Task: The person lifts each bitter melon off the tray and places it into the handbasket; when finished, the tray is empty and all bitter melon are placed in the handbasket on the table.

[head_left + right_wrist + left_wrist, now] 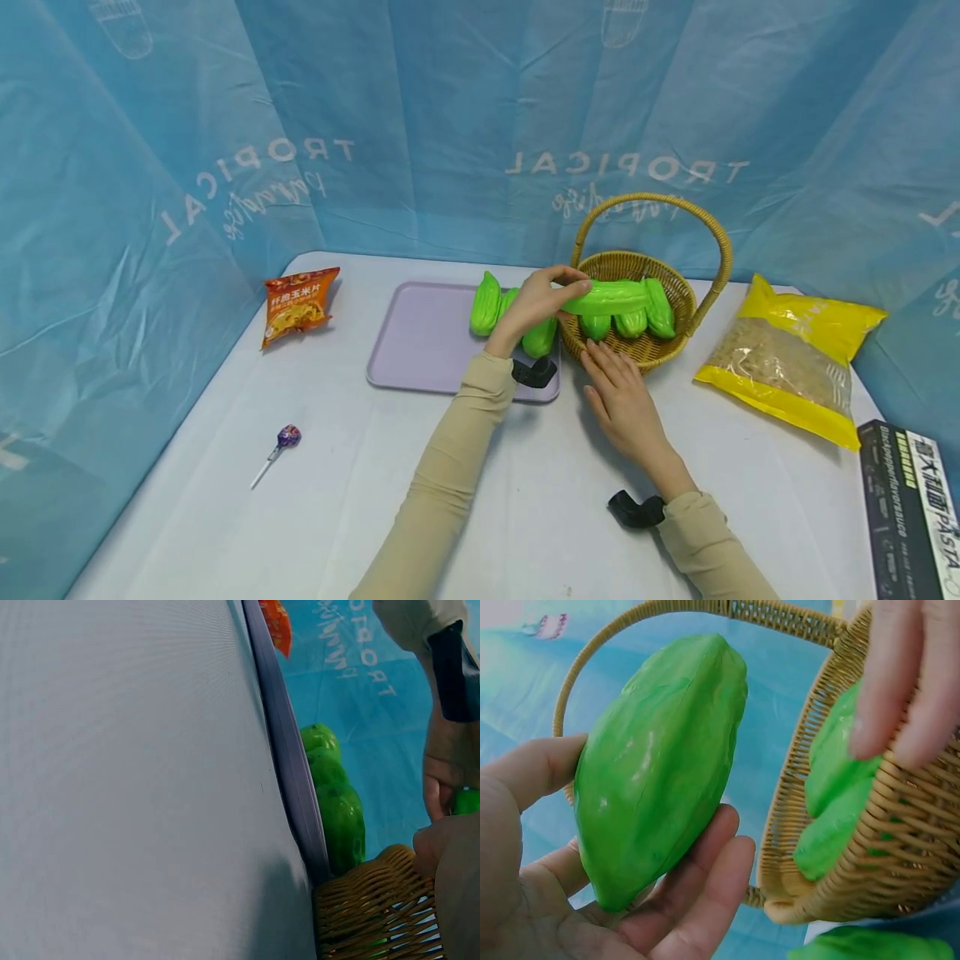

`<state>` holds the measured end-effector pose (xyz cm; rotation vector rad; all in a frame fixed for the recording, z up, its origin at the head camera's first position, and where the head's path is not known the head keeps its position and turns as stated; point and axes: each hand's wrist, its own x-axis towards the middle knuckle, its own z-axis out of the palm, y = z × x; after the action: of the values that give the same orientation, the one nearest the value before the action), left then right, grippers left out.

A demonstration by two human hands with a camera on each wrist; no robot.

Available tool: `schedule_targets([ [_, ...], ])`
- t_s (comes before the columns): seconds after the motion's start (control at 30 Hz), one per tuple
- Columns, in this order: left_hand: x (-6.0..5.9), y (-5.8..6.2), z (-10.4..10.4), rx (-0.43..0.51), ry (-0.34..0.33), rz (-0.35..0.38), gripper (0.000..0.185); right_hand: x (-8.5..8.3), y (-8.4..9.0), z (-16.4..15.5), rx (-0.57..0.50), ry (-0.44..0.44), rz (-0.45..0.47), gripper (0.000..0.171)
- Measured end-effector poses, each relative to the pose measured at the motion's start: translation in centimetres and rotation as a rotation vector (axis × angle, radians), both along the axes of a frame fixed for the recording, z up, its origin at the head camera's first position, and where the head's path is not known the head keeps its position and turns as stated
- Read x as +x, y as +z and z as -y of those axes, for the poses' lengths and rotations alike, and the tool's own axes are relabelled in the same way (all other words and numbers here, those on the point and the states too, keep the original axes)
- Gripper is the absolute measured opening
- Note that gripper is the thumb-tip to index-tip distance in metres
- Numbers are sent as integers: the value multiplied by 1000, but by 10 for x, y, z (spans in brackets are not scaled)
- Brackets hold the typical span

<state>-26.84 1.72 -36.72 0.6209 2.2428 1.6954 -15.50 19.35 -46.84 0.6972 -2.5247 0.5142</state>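
Observation:
My left hand (534,302) holds a green ridged papaya-shaped fruit (660,772), thumb on one side and fingers on the other. In the head view this fruit overlaps the left part of a wicker basket (686,293) with a tall handle. Several similar green fruits (660,308) lie inside the basket. With extended fingers, my right hand (624,410) rests on the basket's front rim; its fingertips reach over the rim in the left wrist view. Left of the basket, more green fruits (486,305) sit on a lilac tray (420,337), partly hidden by my left hand.
An orange snack bag (298,305) stands at the back left, with a lollipop (288,437) nearer on the white table (330,517). To the right of the basket lie a yellow pasta bag (795,358) and a black box (900,500). Blue curtains (450,133) surround the table.

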Motion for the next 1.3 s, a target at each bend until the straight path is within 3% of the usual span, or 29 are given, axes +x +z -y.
schedule_targets([
  [0.1, -3, 6, -8, -36, -16, 13, 38, 0, 0, -1, 3, -5, -3, 50],
  [0.3, -9, 12, -28, -232, -89, -36, 38, 1, 1, -2, 3, -5, -8, 50],
  [0.57, -10, 20, -54, -395, -154, -50, 41, -2, 0, -2, 4, 19, -49, 40],
  [0.93, -11, 36, -84, -578, -112, -92, 37, -3, 0, -3, -4, 21, -49, 34],
  [1.1, -11, 33, -90, -634, -89, -152, 30, -5, -2, -3, -17, 39, -80, 23],
  [1.3, -9, 26, -93, -689, -91, -161, 27, -4, -3, -3, -11, 31, -106, 9],
])
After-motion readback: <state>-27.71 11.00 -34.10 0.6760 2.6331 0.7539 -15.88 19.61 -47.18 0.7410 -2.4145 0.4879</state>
